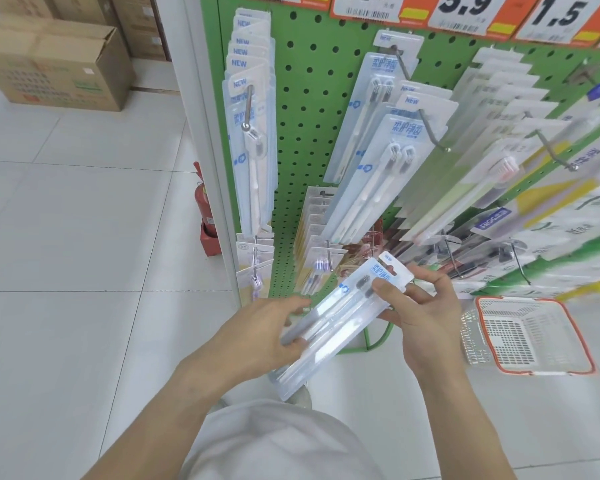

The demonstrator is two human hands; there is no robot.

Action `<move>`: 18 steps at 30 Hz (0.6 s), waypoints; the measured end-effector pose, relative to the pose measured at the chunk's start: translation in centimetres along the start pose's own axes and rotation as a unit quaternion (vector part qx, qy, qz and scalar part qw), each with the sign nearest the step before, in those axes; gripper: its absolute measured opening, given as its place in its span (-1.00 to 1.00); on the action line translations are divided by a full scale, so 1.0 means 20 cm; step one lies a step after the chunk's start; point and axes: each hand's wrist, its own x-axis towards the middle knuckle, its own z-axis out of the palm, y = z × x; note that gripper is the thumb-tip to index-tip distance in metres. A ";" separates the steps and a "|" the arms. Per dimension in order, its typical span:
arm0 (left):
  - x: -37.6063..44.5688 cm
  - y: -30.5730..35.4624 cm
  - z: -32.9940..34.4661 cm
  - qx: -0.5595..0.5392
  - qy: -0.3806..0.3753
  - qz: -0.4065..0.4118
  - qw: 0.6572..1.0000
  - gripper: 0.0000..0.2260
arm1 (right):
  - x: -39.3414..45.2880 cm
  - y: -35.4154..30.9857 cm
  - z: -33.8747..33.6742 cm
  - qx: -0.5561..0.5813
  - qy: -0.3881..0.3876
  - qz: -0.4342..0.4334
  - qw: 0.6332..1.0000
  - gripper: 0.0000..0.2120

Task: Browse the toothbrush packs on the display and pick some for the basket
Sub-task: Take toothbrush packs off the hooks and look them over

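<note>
I hold one clear two-brush toothbrush pack [340, 317] with blue lettering, tilted, in front of the green pegboard display [309, 98]. My left hand [257, 330] grips its lower half. My right hand [420, 313] pinches the top end near the brush heads. More packs of the same kind hang on a hook [378, 161] above. A white basket with an orange rim [530, 336] stands on the floor to the right of my right hand; no packs show inside it.
Several rows of toothbrush packs hang on hooks to the left [252, 133] and right [499, 150]. Price tags [465, 12] run along the top. A red fire extinguisher [205, 209] stands by the shelf post. Cardboard boxes [56, 64] sit on the tiled floor at the far left.
</note>
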 end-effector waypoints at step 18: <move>-0.01 0.09 0.06 0.002 0.095 0.095 0.991 -0.80 | -0.05 0.05 0.02 0.055 -0.106 0.091 0.989 -0.59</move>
